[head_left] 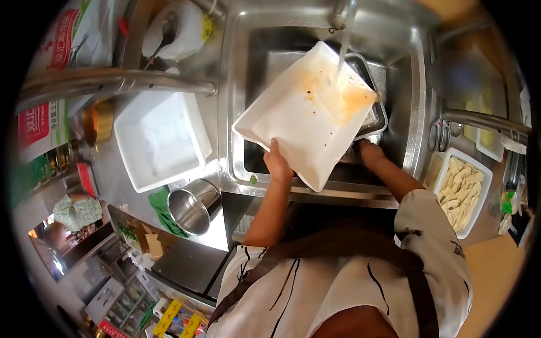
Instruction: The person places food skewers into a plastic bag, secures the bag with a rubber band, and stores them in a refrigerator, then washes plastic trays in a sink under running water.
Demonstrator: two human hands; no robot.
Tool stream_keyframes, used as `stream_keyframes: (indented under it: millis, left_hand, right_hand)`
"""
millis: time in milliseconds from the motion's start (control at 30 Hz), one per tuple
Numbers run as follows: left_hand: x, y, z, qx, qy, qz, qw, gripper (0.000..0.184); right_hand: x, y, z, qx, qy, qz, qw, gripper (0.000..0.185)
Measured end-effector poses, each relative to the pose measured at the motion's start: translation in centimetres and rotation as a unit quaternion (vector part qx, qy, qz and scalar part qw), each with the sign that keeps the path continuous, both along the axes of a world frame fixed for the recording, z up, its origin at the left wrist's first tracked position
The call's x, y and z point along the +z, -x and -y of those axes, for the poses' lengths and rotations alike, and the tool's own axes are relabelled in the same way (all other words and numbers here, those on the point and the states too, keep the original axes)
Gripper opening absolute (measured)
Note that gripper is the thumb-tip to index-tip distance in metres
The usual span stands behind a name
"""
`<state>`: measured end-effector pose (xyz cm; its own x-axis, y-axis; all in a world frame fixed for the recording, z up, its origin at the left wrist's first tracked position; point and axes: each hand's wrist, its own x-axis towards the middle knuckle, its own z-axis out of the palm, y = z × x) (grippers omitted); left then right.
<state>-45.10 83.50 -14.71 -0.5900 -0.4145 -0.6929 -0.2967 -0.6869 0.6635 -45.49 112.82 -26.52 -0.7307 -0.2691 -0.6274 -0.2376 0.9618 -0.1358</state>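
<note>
A white rectangular tray (307, 107) with orange-brown stains is tilted over the steel sink (239, 73). Water from the tap (350, 11) runs onto its stained far part. My left hand (277, 163) is closed on the tray's near left edge, thumb on top. Low in the sink, right of the tray, my right hand (371, 153) reaches down beside a metal pan (378, 124); its fingers are partly hidden, and what they touch cannot be made out. The white tray covers much of the pan.
A white bin (160, 138) and a steel pot (193, 208) stand on the left counter. To the right are scissors (439, 135) and a white container of pale strips (461, 191). Metal rails (118, 83) cross both sides. A person (76, 217) is at lower left.
</note>
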Motion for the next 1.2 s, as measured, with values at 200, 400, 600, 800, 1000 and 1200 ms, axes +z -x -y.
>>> stream_keyframes:
  millis: [200,400,600,800,1000,1200]
  left_hand:
    - [-2.1,0.1,0.3,-0.026,0.005,-0.001,1.000,0.034]
    - [-2.5,1.0,-1.1,-0.093,0.029,0.085,0.992,0.032]
    - [-1.9,1.4,-0.8,-0.136,0.095,0.066,0.984,0.029]
    - [-2.7,1.1,-0.8,-0.146,0.135,0.067,0.978,0.027]
    - [-1.7,1.2,-1.0,-0.152,0.148,0.058,0.975,0.026]
    - [-1.6,1.1,-1.4,-0.160,0.209,0.038,0.964,0.024]
  right_hand:
    - [16.7,6.8,-2.1,-0.173,0.103,0.001,0.980,0.048]
    - [14.5,14.1,1.5,-0.143,0.163,-0.288,0.933,0.047]
    - [-1.2,18.3,5.2,-0.056,0.184,-0.374,0.907,0.036]
    - [2.1,13.7,10.5,-0.068,0.344,-0.241,0.905,0.030]
    - [1.4,12.6,10.0,-0.074,0.391,-0.242,0.885,0.026]
    - [-1.1,16.9,9.2,-0.136,0.180,-0.267,0.937,0.023]
